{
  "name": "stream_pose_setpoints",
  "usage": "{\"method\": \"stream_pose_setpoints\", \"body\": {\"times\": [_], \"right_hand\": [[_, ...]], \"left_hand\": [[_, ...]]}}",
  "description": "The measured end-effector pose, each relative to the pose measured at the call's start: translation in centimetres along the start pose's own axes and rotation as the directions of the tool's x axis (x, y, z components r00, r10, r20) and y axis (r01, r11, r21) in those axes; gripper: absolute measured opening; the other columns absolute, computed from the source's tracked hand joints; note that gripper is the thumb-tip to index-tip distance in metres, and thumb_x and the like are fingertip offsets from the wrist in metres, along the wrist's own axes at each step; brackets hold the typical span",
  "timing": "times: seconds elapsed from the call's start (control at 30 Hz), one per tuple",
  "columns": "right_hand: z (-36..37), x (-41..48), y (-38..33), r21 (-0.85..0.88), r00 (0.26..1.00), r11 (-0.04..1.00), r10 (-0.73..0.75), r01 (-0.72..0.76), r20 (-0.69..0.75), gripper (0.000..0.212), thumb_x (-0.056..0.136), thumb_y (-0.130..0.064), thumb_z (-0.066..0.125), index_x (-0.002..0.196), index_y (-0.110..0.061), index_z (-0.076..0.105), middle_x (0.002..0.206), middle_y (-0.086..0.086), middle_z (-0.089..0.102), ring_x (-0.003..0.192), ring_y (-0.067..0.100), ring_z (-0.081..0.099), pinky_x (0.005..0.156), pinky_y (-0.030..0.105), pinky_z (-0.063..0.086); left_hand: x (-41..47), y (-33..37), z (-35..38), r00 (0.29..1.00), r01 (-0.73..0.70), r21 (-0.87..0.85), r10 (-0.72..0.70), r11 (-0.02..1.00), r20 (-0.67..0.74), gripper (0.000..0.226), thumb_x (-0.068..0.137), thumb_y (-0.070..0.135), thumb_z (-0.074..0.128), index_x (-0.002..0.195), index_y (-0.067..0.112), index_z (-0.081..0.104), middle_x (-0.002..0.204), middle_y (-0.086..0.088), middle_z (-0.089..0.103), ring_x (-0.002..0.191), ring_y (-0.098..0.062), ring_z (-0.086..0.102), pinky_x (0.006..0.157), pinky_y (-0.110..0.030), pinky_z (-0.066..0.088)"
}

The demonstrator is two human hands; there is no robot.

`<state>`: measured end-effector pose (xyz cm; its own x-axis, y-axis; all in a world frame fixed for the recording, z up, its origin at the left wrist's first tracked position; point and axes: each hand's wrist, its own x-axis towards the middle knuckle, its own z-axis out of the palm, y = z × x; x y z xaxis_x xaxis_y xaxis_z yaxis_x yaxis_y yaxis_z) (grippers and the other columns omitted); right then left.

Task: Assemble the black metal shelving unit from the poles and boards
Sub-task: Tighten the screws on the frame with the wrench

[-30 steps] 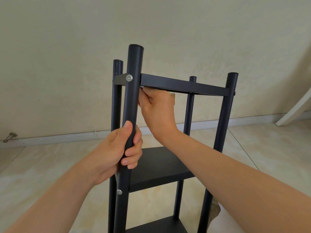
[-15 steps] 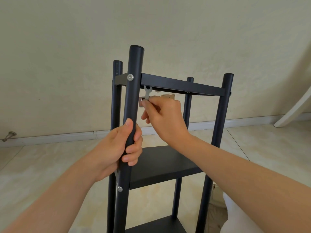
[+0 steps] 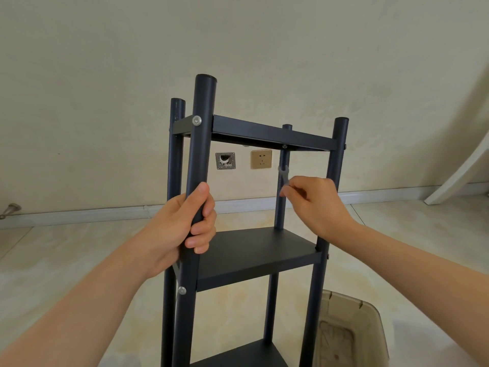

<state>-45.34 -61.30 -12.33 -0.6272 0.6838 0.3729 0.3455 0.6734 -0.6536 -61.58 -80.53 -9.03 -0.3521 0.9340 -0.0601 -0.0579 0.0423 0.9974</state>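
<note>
Our worry starts at our right hand [image 3: 315, 205]. It pinches a small flat wrench [image 3: 283, 175] by its lower end only, between thumb and fingertips. A slip off the nut or a slack pinch could drop the tool onto the middle board [image 3: 254, 247] below the hand, or into the beige bin [image 3: 370, 321] farther down to its right. The open jaw end points up, just short of the small bolt [image 3: 284, 146] above the hand, under the top board [image 3: 270, 131]. If we seat it crooked there, we judge it may round the nut or leave that corner loose. The other fingers curl loosely and hold nothing else. The rear pole [image 3: 281, 207] stands just behind the wrench; whether they touch we cannot tell.

To the left, our left hand [image 3: 182, 226] is wrapped tight round the near front pole [image 3: 199, 144], thumb up along it, steadying the shelving unit [image 3: 317, 287]. Should that grip ease while we lever the wrench, the tall narrow frame could twist or tip. Above this hand a silver screw head [image 3: 196, 120] fixes the top board to the pole. On the wall beyond, between our hands, sit a gold socket [image 3: 261, 159] and an open wall box [image 3: 225, 160].
</note>
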Motion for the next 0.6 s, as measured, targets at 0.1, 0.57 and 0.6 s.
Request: {"method": "stream_pose_setpoints", "body": {"times": [0.1,0.57,0.6], "right_hand": [[-0.6,0.1,1.3,-0.042,0.997,0.996,0.074,-0.075,-0.011,0.023,0.099,-0.021,0.055,0.084,-0.014,0.071,0.062,-0.008,0.059,0.052,0.006,0.054,0.053,0.014,0.038],[-2.8,1.2,3.7,0.030,0.934,0.944,0.330,-0.329,-0.141,0.019,0.095,-0.016,0.062,0.095,-0.003,0.076,0.097,0.012,0.055,0.061,0.018,0.043,0.053,0.018,0.033],[-2.8,1.3,3.7,0.075,0.926,0.935,0.354,-0.346,-0.135,0.018,0.094,-0.016,0.063,0.095,-0.003,0.076,0.096,0.013,0.055,0.066,0.021,0.044,0.057,0.020,0.036]], "left_hand": [[0.0,0.0,0.1,1.000,-0.004,0.007,0.004,1.000,-0.014,0.046,0.075,0.062,0.057,0.059,0.020,0.049,0.051,0.001,0.030,0.039,-0.011,0.028,0.041,-0.024,0.036],[0.6,-0.2,0.1,0.994,-0.027,0.058,0.033,0.998,-0.104,0.048,0.068,0.048,0.074,0.058,0.017,0.039,0.046,-0.001,0.027,0.035,-0.013,0.025,0.039,-0.023,0.033],[0.6,-0.2,-0.1,0.994,-0.027,0.066,0.034,0.997,-0.106,0.048,0.068,0.047,0.075,0.058,0.016,0.039,0.046,-0.001,0.027,0.035,-0.013,0.025,0.039,-0.023,0.033]]}}
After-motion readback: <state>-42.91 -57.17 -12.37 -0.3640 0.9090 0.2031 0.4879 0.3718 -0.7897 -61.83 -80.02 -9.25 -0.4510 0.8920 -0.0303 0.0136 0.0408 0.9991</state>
